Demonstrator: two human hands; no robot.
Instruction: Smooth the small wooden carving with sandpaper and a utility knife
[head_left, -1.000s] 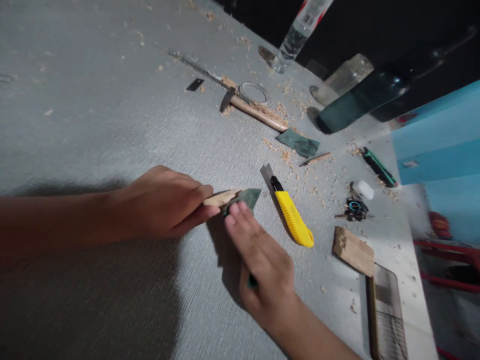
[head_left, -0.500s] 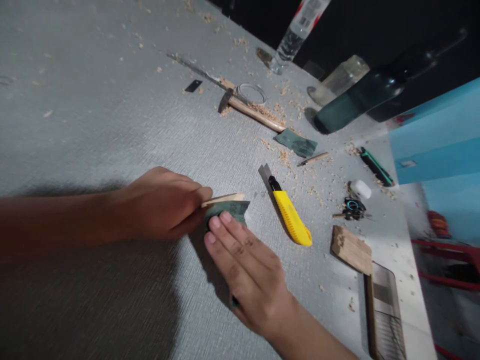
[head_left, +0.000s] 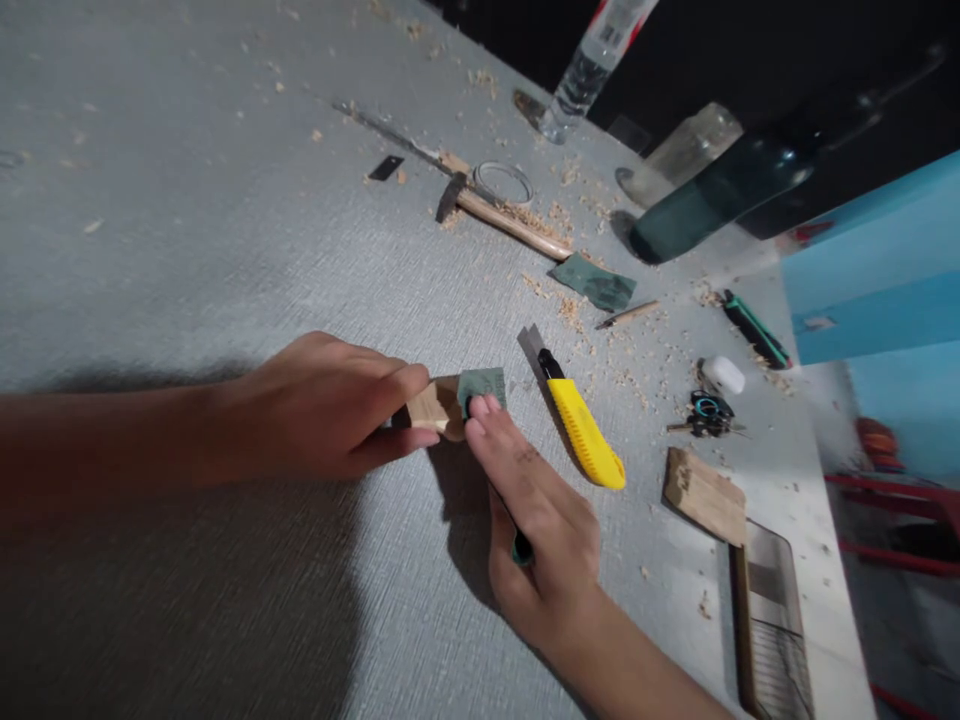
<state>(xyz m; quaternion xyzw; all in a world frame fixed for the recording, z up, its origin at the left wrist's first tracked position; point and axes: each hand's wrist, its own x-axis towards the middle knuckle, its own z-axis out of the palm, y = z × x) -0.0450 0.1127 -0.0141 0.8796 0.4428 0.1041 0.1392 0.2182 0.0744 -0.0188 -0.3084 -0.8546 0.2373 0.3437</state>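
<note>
Left hand [head_left: 337,405] pinches a wooden piece [head_left: 430,405]; right hand [head_left: 538,505] grips green sandpaper [head_left: 484,382] against it

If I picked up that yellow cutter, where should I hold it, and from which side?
The cutter is probably best taken by its ridged yellow handle, coming from its rounded lower-right end as pictured. The bare blade points the opposite way, so that approach should avoid its edge.

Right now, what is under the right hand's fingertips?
Sandpaper shows past the right hand, beside the wood in the left hand; right fingers cover the rest, so whether wood lies beneath cannot be told.
</note>
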